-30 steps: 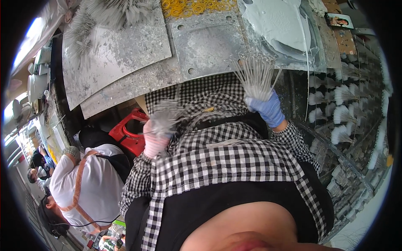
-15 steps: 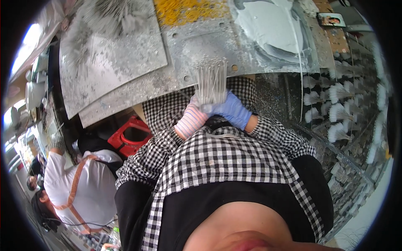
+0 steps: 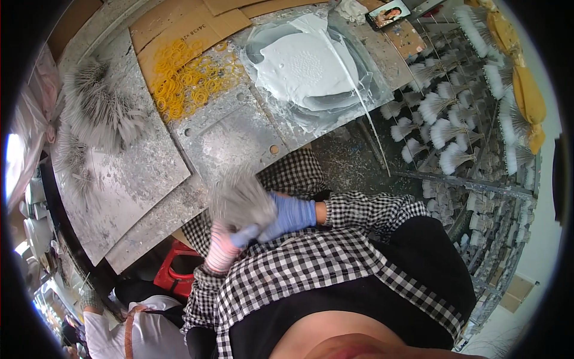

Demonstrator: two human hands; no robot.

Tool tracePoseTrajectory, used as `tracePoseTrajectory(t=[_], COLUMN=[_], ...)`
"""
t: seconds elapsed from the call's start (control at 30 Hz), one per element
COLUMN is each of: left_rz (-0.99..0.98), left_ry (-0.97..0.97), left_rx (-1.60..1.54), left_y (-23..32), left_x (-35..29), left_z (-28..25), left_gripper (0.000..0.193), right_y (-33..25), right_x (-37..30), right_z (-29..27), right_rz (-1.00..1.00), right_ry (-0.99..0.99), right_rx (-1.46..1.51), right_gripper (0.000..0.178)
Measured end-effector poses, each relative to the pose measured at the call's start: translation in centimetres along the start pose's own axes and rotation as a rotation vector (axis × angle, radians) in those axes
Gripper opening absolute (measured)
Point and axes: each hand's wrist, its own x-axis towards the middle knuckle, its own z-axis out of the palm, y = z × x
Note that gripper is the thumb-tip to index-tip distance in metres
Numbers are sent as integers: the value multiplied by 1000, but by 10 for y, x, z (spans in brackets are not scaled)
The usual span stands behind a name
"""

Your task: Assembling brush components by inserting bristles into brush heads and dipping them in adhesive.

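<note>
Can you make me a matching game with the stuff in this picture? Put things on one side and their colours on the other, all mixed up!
Things:
1. rubber bands
2. right hand glove
3. stool under the table
4. puddle of paste

Colours:
A. red
B. white
C. yellow
D. blue

Pairs: 1-C, 2-D, 3-A, 4-B
</note>
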Motion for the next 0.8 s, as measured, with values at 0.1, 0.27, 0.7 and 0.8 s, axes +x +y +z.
tracePoseTrajectory(t=[0.1, 0.27, 0.7, 0.8], left_rz=[296, 339, 1427, 1401], left_ry=[-261, -454, -513, -148], left_rx=[417, 332, 1422, 1170], left_y=[39, 40, 125, 90], left_x=[1, 5, 11, 66], left_z=[29, 68, 111, 62], left_gripper=[97, 82, 47, 57], right_y=[1, -11, -90, -37], right_x=[-3, -10, 71, 86], right_z=[-1, -18, -61, -63], right_rz=[10, -543, -942, -503], right_ry=[-172, -70, 406, 408], right_rx=[59, -438, -1059, -262], right_gripper=[53, 57, 82, 77])
